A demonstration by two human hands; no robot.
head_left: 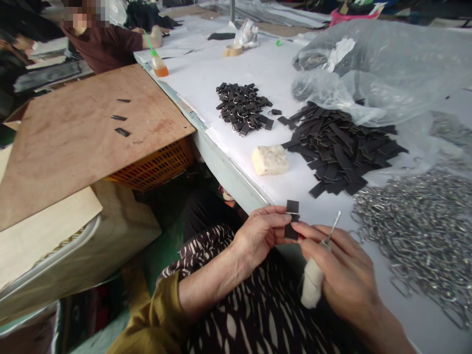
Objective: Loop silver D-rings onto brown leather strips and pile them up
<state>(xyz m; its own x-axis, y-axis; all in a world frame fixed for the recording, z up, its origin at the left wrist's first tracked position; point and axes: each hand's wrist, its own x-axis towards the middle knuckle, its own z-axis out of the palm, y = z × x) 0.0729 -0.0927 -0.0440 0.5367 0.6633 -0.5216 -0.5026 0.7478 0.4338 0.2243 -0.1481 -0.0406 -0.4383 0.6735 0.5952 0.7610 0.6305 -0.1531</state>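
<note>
My left hand (pixel 260 230) pinches a short dark strip (pixel 291 231) between thumb and fingers, above my lap at the table's edge. A thin metal ring (pixel 292 213) sits across the strip near its upper end. In my right hand (pixel 341 268) lies an awl-like tool (pixel 312 282) with a white wrapped handle, its slim metal shaft pointing up and away. That hand's thumb and fingertip also touch the strip's right side. Beyond my hands is a heap of flat dark strips (pixel 341 147). To the right spreads a large pile of metal rings (pixel 424 226).
A whitish block (pixel 270 160) and a heap of ringed dark pieces (pixel 241 108) lie on the white table. Clear plastic bags (pixel 387 69) cover the back right. Left stand a wooden board (pixel 84 128) and an orange crate (pixel 155 164). A co-worker (pixel 106 46) sits beyond an oil bottle (pixel 159 65).
</note>
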